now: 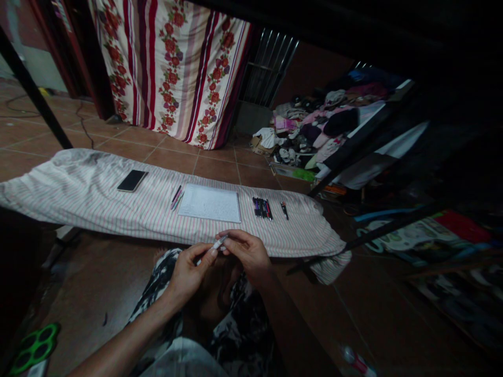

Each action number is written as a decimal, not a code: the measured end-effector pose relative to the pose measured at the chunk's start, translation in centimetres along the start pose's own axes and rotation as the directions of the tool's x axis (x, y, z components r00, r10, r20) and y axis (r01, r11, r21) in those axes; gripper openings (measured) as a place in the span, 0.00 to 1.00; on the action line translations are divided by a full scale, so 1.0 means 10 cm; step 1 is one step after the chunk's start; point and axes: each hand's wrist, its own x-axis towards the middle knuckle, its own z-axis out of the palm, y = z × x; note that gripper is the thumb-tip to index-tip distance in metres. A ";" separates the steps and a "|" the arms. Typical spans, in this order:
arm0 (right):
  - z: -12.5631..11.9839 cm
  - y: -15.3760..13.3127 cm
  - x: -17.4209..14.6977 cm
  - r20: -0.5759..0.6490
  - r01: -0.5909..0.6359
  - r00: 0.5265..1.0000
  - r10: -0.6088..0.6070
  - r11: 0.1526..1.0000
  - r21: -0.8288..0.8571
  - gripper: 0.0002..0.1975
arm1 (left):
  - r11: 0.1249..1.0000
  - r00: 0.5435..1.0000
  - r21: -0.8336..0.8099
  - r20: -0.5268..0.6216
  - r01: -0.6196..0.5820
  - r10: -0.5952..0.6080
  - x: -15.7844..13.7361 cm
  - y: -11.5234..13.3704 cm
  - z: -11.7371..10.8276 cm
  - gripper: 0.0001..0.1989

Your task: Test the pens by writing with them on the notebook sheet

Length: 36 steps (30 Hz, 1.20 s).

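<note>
Above my lap, both hands meet around a slim white pen (218,243) near the cloth's front edge. My left hand (192,267) pinches its body between thumb and fingers. My right hand (248,252) is closed at the pen's other end, by its tip. Beyond them a spiral notebook (210,202) with faint writing lies on the striped cloth (157,220). A few pens (176,198) rest along its left side. To its right is a row of several dark pens (262,208), and a short dark pen-like piece (284,210) lies apart from them.
A phone (132,180) lies on the cloth's left part. Behind hangs a flowered curtain (173,73) over the tiled floor (157,157). A heap of clothes (314,125) fills the back right. Dark metal bars (35,89) frame both sides. A green-ringed object (37,345) is at lower left.
</note>
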 end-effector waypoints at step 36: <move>0.02 -0.04 -0.01 0.007 0.004 1.000 -0.004 0.999 0.033 0.13 | 1.000 1.000 0.006 -0.001 -0.014 0.014 -0.02 -0.04 -0.01 0.10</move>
